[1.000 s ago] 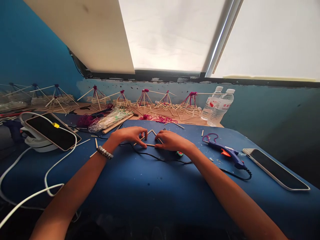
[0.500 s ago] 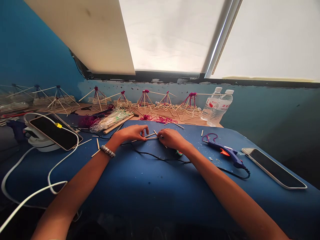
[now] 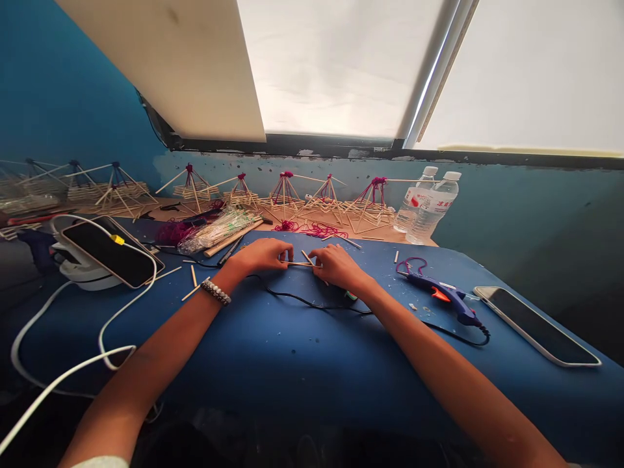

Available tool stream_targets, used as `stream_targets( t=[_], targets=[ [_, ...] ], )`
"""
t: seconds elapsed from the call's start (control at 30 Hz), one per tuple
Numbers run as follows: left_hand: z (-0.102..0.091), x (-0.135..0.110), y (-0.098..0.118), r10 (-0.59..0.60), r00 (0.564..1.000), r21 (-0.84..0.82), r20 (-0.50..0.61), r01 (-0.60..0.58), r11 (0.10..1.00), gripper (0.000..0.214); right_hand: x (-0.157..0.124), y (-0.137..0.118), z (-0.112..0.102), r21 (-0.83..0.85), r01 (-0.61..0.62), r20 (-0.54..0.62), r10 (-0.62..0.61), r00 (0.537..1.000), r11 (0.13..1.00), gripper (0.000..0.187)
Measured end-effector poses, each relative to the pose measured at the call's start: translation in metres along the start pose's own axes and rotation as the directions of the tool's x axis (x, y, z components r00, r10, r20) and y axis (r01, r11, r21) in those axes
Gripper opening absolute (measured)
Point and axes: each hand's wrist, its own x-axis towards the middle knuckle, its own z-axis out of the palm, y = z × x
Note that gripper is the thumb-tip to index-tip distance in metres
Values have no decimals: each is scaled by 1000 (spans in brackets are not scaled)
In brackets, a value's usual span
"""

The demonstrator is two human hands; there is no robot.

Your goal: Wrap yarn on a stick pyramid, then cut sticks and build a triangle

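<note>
We see our left hand [image 3: 260, 255] and right hand [image 3: 338, 267] close together over a blue table cover [image 3: 292, 354], both curled and pinching thin wooden sticks [image 3: 302, 264] that run between them. A second stick angles down beside the right fingers. From this far back the fingertips partly hide the contact, so the grip on each stick looks firm but we can't be sure of it.

Just behind the left wrist sits a beaded bracelet [image 3: 216, 292]. A black cable [image 3: 312, 304] runs under and beyond the hands, and a few loose sticks [image 3: 193, 276] lie left of the left hand. Right of the right hand lies a blue hot glue gun [image 3: 446, 296] with an orange trigger, then a phone [image 3: 536, 327] lying face up. Left of the left hand, another phone [image 3: 111, 252] rests on a white stand [image 3: 82, 277].

Beyond the hands stand stick pyramids bound with magenta yarn [image 3: 370, 201], beside a plastic bag of sticks [image 3: 219, 231]. Farther right, past the right hand, are two water bottles [image 3: 431, 208], their labels carrying red characters too small to read.
</note>
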Motion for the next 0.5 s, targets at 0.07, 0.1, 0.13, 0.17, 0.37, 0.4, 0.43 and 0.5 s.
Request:
stream_targets(
  t=[0.07,0.1,0.13,0.17,0.37,0.4,0.43,0.5],
  targets=[
    [5,2,1,40,998,45,-39,-39,998,32,1,0,2,7,-9,-15,10,1000,1000,51],
    [7,4,1,67,996,67,-55,-63,996,31,1,0,3,16,-20,-25,21,999,1000,52],
    [9,5,2,94,993,88,-67,-88,992,30,1,-1,4,27,-34,-36,35,999,999,52],
    [10,6,3,114,991,107,-75,-105,989,28,1,-1,4,37,-47,-46,49,998,998,52],
    [10,9,7,153,985,163,-80,-138,977,20,1,-2,4,2,-58,-55,58,997,998,33],
    [10,9,8,155,985,173,-79,-140,975,18,0,-3,4,-10,-50,-65,49,997,999,30],
    [11,9,8,157,984,186,-78,-141,972,16,0,-3,4,-23,-45,-78,43,996,999,29],
    [12,10,10,166,982,211,-86,-145,967,15,-2,-5,4,-48,-41,-107,35,994,998,29]
  ],
)
